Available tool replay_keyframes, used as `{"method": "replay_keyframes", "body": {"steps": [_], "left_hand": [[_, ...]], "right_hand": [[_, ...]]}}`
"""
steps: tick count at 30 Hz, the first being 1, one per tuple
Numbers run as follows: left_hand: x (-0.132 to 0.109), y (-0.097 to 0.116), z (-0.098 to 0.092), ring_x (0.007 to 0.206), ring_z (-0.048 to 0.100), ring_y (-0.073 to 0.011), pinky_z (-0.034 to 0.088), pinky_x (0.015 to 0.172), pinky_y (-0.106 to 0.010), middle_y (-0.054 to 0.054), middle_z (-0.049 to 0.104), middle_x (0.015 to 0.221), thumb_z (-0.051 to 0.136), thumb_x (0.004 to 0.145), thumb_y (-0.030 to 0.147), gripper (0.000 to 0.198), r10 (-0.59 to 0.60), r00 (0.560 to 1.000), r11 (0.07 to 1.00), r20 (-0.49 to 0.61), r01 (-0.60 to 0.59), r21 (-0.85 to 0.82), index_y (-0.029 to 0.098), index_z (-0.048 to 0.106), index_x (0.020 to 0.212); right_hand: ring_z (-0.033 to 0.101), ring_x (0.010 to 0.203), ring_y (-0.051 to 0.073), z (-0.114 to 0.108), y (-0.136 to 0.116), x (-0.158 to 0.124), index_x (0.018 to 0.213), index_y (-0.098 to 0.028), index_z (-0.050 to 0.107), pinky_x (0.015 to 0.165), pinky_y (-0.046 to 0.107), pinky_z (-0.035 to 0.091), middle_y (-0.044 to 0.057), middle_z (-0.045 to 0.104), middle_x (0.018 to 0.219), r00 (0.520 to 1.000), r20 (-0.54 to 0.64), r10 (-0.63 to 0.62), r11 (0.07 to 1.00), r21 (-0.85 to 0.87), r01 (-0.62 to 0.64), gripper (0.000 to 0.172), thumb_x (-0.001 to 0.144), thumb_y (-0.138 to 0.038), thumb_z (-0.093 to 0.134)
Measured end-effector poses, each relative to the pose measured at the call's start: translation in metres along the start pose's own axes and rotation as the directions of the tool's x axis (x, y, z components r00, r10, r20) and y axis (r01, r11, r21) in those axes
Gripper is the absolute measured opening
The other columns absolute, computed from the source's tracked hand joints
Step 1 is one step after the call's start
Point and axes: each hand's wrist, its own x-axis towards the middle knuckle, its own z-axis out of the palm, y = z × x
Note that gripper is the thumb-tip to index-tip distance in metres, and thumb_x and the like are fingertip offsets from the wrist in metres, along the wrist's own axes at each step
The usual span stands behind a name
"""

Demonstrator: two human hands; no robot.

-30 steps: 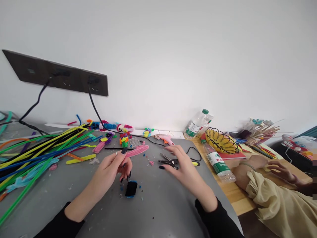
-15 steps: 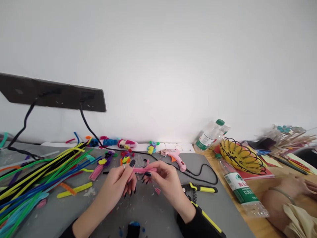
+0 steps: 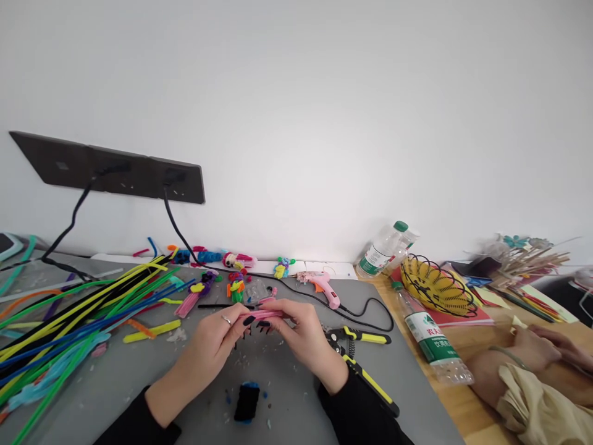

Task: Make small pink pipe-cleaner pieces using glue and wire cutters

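Between my two hands lies a bundle of pink pipe cleaners [image 3: 263, 314], stretched sideways above the grey mat [image 3: 185, 383]. My left hand [image 3: 225, 330] pinches its left end, and my right hand [image 3: 291, 324] grips the other end, thumbs almost meeting. Fingers cover most of the bundle. Below them on the mat rests a small black fuzzy block with blue edges [image 3: 247, 402]. Yellow-handled wire cutters [image 3: 359, 355] lie beside my right forearm. Behind my hands are small pipe-cleaner figures, one of them purple and pink [image 3: 197, 295], and a pink glue gun [image 3: 327, 289].
Loose coloured pipe cleaners [image 3: 78, 327] spread over the left side. To the right are a lying water bottle [image 3: 433, 340], a standing bottle [image 3: 380, 253] and a yellow wire basket [image 3: 435, 287]. Another person's hands [image 3: 537, 346] are at far right. A black socket panel [image 3: 111, 170] is on the wall.
My hands have come closer together along the pink bundle, leaving less of it showing. The view has shifted, bringing the black block fully into sight. The other person's hands have moved slightly.
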Motion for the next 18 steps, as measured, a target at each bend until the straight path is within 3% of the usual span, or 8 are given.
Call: {"method": "replay_keyframes", "body": {"steps": [3,7,13,18], "left_hand": [[-0.0012,-0.0013,-0.0012,0.043,0.056,-0.0152,0.040,0.045,-0.023,0.004,0.057,0.055,0.038,0.104,0.032,0.034,0.107,0.993,0.990,-0.043,-0.103,0.093,0.025,0.056,0.076],[-0.0027,-0.0018,0.0008,0.044,0.056,-0.0148,0.039,0.044,-0.022,0.004,0.060,0.060,0.036,0.104,0.025,0.031,0.159,0.986,0.979,-0.050,-0.151,0.136,0.025,0.056,0.080],[-0.0035,0.0012,0.0027,0.045,0.058,-0.0145,0.040,0.043,-0.022,0.004,0.061,0.059,0.037,0.106,0.026,0.030,0.160,0.986,0.979,-0.044,-0.152,0.139,0.025,0.058,0.084],[-0.0029,0.0006,0.0021,0.045,0.058,-0.0145,0.041,0.044,-0.022,0.005,0.060,0.059,0.039,0.106,0.030,0.030,0.138,0.989,0.979,-0.060,-0.128,0.157,0.024,0.061,0.086]], "right_hand": [[0.078,0.085,0.019,-0.0022,-0.0024,-0.0005,0.113,-0.021,0.079,0.079,0.025,0.061,0.007,0.083,0.098,0.995,0.036,-0.096,0.993,-0.062,0.098,0.023,0.103,-0.034,0.063],[0.077,0.081,0.017,-0.0035,-0.0052,-0.0005,0.115,-0.021,0.078,0.076,0.024,0.060,0.007,0.082,0.093,0.984,0.066,-0.168,0.979,-0.108,0.175,0.028,0.107,-0.037,0.056],[0.076,0.080,0.017,-0.0002,-0.0041,-0.0016,0.116,-0.019,0.076,0.073,0.024,0.059,0.009,0.079,0.091,0.961,0.049,-0.270,0.933,-0.234,0.274,0.034,0.110,-0.037,0.048],[0.076,0.083,0.017,0.0029,-0.0033,-0.0027,0.114,-0.019,0.075,0.077,0.025,0.060,0.008,0.079,0.092,0.957,0.019,-0.288,0.925,-0.253,0.283,0.030,0.110,-0.033,0.049]]}}
